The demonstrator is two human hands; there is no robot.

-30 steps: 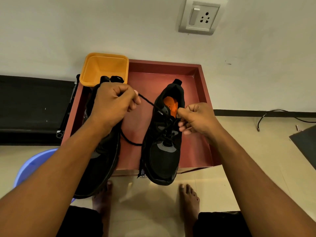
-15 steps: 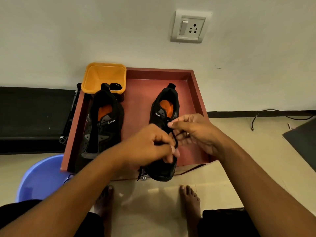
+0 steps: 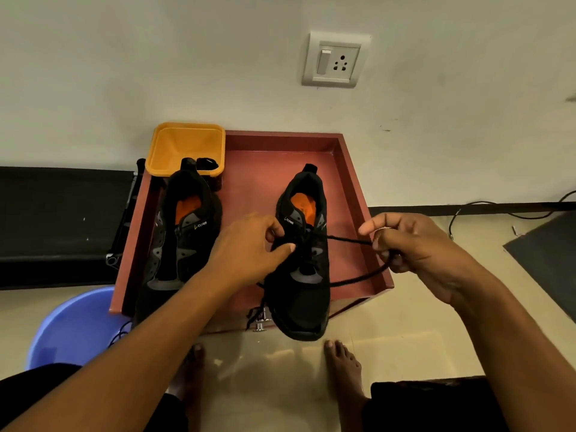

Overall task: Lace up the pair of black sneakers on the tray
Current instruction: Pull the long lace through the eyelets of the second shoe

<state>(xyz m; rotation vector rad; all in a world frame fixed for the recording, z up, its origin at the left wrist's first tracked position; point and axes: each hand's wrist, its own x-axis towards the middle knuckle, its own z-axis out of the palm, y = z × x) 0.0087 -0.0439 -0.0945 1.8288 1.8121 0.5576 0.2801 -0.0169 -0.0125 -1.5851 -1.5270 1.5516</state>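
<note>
The right sneaker [image 3: 299, 275] lies on the tray's [image 3: 352, 188] right half, heel toward the tray's far wall and toe sticking out past its near edge. The left hand [image 3: 249, 251] is directly on it. Its fingers are curled, and thumb and forefinger pinch the black lace [image 3: 349, 240] where it leaves the upper eyelets. The right hand [image 3: 411, 244] hangs over the tray's right wall, apart from the shoe. Its fingers are closed round the lace. One strand runs taut from the eyelets to that hand, and a second strand loops from the hand back down across the tray floor to the shoe's side.

The left sneaker [image 3: 177, 244] rests untouched on the tray's left half, with the left forearm passing over its toe.

By count there are two sneakers, both black with orange insoles, one lace in play and one red tray. An orange tub [image 3: 187, 145] sits at the tray's far left corner, a blue basin [image 3: 74, 325] stands just outside the tray's left near corner, and a wall socket [image 3: 336, 59] is on the wall above the tray. Two bare feet stand in front of the tray.

Half a second ago both hands met over the right sneaker's throat, fingertips almost touching. Since then the right hand has pulled away to the tray's right wall, drawing the lace out straight. The left hand has stayed at the eyelets, and neither sneaker has shifted on the tray.
</note>
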